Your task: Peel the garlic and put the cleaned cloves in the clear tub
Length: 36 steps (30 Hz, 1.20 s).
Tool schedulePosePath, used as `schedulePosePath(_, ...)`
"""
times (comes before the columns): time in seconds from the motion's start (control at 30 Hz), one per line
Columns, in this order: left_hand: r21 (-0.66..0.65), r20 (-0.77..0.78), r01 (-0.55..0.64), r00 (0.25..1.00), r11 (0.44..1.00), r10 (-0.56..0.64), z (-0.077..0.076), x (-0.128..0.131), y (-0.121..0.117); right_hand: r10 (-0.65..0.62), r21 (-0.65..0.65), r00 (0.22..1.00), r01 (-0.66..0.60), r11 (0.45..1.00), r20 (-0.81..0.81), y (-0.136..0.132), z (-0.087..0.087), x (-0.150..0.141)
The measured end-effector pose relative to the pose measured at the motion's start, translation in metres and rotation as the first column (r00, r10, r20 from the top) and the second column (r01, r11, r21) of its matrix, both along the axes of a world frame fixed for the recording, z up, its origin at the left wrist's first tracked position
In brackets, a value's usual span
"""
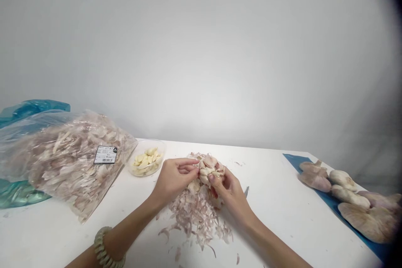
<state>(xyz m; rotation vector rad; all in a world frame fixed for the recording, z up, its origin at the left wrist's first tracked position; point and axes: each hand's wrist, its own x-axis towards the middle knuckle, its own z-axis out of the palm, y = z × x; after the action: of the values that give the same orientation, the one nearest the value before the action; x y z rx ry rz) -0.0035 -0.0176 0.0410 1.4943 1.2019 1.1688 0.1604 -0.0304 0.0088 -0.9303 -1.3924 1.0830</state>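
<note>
A garlic bulb (pixel 210 169) with pinkish-white skin is held over the white table (pixel 276 201) between both hands. My left hand (pixel 173 178) grips it from the left, fingertips pinched on its papery skin. From the right and below, my right hand (pixel 228 188) has its fingers curled round the bulb. Under the hands lies a heap of garlic peels (pixel 196 215). A clear plastic bowl (pixel 147 161) of peeled garlic cloves stands just left of my left hand.
A large clear bag of garlic skins (pixel 67 157) with a label lies at the left, over a teal bag (pixel 19 192). A knife tip (pixel 246 191) shows behind my right wrist. At the right, oyster mushrooms (pixel 348 194) lie on a blue sheet (pixel 333 205). A plain wall stands behind.
</note>
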Motion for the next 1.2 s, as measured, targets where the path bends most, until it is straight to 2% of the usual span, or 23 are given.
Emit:
schedulePosePath(0.17, 0.042, -0.005, -0.004, 1.0, 0.999, 0.004, -0.004, 0.0, 0.001, 0.001, 0.002, 1.0, -0.001, 1.0, -0.012, -0.001, 0.0, -0.002)
schedulePosePath(0.33, 0.053, 0.0, 0.005, 1.0, 0.999, -0.005, -0.004, 0.001, 0.001, 0.028, -0.085, 0.999, -0.03, 0.996, -0.022, 0.0, -0.001, 0.0)
schedulePosePath(0.53, 0.041, 0.012, -0.014, 1.0, 0.999, 0.013, 0.002, 0.0, 0.001, 0.133, -0.195, 0.974, -0.168, 0.966, -0.182, 0.002, 0.001, 0.001)
schedulePosePath(0.7, 0.03, 0.009, -0.045, 0.999, 0.999, 0.045, -0.001, -0.001, 0.004, 0.177, -0.285, 0.946, -0.254, 0.924, -0.272, 0.002, 0.001, 0.001)
schedulePosePath(1.0, 0.04, -0.011, -0.037, 0.999, 0.999, 0.037, -0.006, 0.001, 0.005, 0.269, -0.21, 0.877, -0.373, 0.904, -0.399, 0.004, -0.002, 0.002)
schedulePosePath(1.2, 0.057, -0.074, -0.013, 0.997, 0.998, 0.017, -0.016, -0.002, 0.012, 0.326, -0.203, 0.849, -0.436, 0.877, -0.415, 0.001, -0.003, 0.003)
